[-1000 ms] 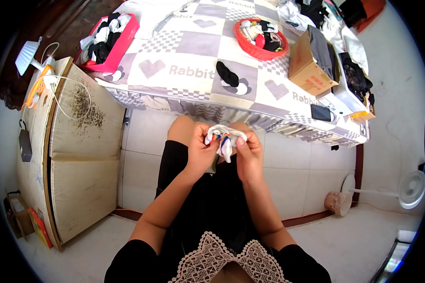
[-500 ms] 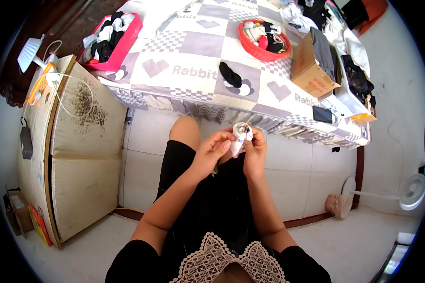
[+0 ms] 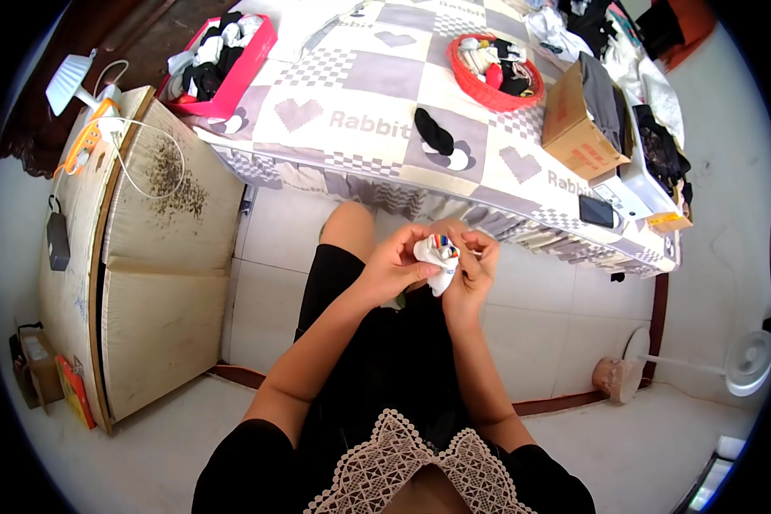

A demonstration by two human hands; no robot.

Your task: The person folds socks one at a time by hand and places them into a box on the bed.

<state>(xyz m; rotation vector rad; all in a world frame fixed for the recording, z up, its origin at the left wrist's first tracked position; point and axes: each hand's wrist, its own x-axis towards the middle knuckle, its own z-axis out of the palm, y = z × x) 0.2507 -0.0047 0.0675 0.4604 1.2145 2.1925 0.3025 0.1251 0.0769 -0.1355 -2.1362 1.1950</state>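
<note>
A bunched white sock (image 3: 438, 265) with coloured stripes at its upper part is held above my lap, just short of the bed's edge. My left hand (image 3: 399, 267) pinches it from the left, thumb across its front. On the other side, my right hand (image 3: 471, 272) has curled fingers pressed against the sock's upper right; the exact contact of its fingertips is partly hidden. A black sock (image 3: 433, 131) lies by itself on the bed beyond my hands.
Socks fill a red basket (image 3: 459, 81) and a pink box (image 3: 261, 53) on the bed (image 3: 377, 77). To the right are a cardboard box (image 3: 574, 128) with clothes and a phone (image 3: 596, 211). A wooden cabinet (image 3: 167, 300) stands left; a white fan (image 3: 750, 355) is at right.
The sock has turned and bunched, its striped part now facing up between my hands. My right fingers have lifted and curled over its right side. The whole view has shifted slightly.
</note>
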